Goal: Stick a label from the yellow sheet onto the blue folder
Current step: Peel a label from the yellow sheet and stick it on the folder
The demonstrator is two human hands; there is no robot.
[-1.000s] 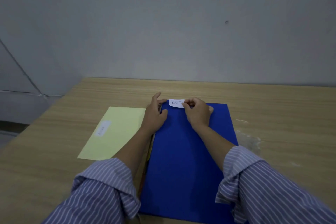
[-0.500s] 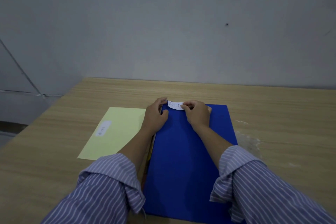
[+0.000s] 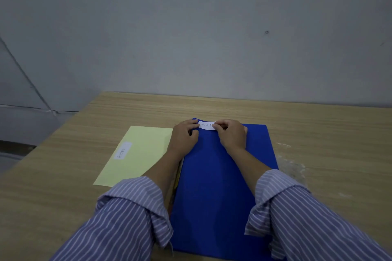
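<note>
Striped sleeves (image 3: 118, 218) nearest. Blue folder (image 3: 214, 186) flat on wooden surface (image 3: 328, 133). Yellow sheet (image 3: 140, 154) just left, one label left on it. At folder's far edge, left hand (image 3: 183, 135) and right hand (image 3: 231, 135) fingers pinch white label (image 3: 206, 125) ends.

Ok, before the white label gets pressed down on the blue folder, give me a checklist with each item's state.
1. White paper label held at both ends, by the left hand and the right hand: ok.
2. Label over the far edge of the flat blue folder: ok.
3. Writing faces up and reads towards the person: ok.
4. Label lying flat, no bow: not ok, its middle looks arched.
5. Label square to the folder's edge: cannot tell, fingers cover its ends.
6. Pale yellow backing sheet clear of the folder, a spare label left on it: ok.
</note>
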